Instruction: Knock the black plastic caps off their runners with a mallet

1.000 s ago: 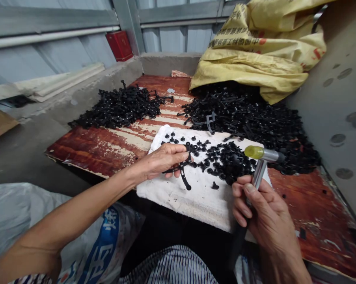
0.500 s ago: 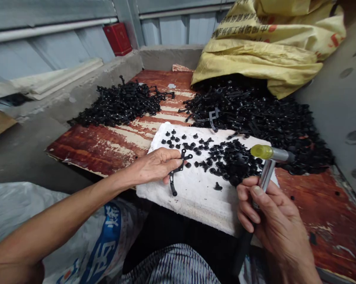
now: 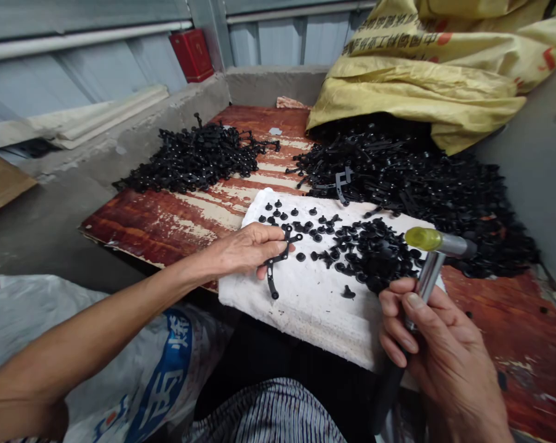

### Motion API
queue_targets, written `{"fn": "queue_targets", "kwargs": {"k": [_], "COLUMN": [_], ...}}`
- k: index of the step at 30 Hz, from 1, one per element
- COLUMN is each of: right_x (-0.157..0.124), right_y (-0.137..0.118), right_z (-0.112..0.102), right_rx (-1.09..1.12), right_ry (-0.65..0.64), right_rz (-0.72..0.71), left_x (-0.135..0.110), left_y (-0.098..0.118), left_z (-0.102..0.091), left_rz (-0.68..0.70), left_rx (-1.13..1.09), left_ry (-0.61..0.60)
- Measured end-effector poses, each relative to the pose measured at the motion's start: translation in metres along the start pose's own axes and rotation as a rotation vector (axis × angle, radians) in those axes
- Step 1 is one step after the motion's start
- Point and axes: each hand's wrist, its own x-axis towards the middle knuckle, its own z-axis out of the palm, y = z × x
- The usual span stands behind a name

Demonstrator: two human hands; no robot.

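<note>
My left hand (image 3: 254,251) pinches a black plastic bracket (image 3: 272,280) with a curved arm and ringed ends, held over the white cloth (image 3: 305,307). Part of the bracket is hidden behind my fingers. In my right hand (image 3: 444,344) is a hammer (image 3: 428,277) with a yellow face and a metal head, held upright at the cloth's right edge. Small black round-headed plugs (image 3: 374,252) lie heaped on the cloth between my hands. Several more plugs stand apart near its far left corner, and a single plug (image 3: 348,292) lies closer to me.
Black brackets form a pile (image 3: 199,157) at the back left and a larger pile (image 3: 444,178) at the right, spilling from a yellow sack (image 3: 420,80). A worn reddish board (image 3: 167,227) lies underneath. A low concrete ledge (image 3: 273,83) runs behind; a white bag (image 3: 97,344) sits lower left.
The whole view has shifted slightly, so most things appear a little farther right. Both hands keep their holds on the bracket and the hammer, with hardly any movement over the cloth.
</note>
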Motion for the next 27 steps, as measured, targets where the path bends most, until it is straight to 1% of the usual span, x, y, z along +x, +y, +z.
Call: {"fn": "queue_targets", "kwargs": {"k": [6, 9, 12, 16, 19, 23, 27], "right_x": [0.001, 0.0, -0.001, -0.001, -0.001, -0.002, -0.002], "right_y": [-0.001, -0.003, -0.004, -0.004, -0.002, -0.002, -0.004], "right_z": [0.0, 0.001, 0.003, 0.006, 0.006, 0.004, 0.006], "right_rx": [-0.016, -0.037, -0.053, -0.07, -0.083, -0.098, -0.101], "right_ry": [0.017, 0.043, 0.06, 0.094, 0.109, 0.118, 0.12], "right_rz": [0.009, 0.01, 0.0, 0.005, 0.008, 0.01, -0.005], "left_x": [-0.011, -0.013, -0.015, -0.014, -0.011, -0.007, -0.005], "left_y": [-0.014, -0.019, -0.02, -0.021, -0.023, -0.027, -0.029], "left_z": [-0.011, -0.012, -0.011, -0.008, -0.007, -0.008, -0.009], "left_rz": [-0.075, -0.114, -0.149, -0.21, -0.245, -0.246, -0.254], "left_rx": [-0.144, -0.237, -0.282, -0.315, -0.381, -0.475, -0.522], "left_ry": [0.054, 0.048, 0.033, 0.044, 0.041, 0.024, 0.013]}}
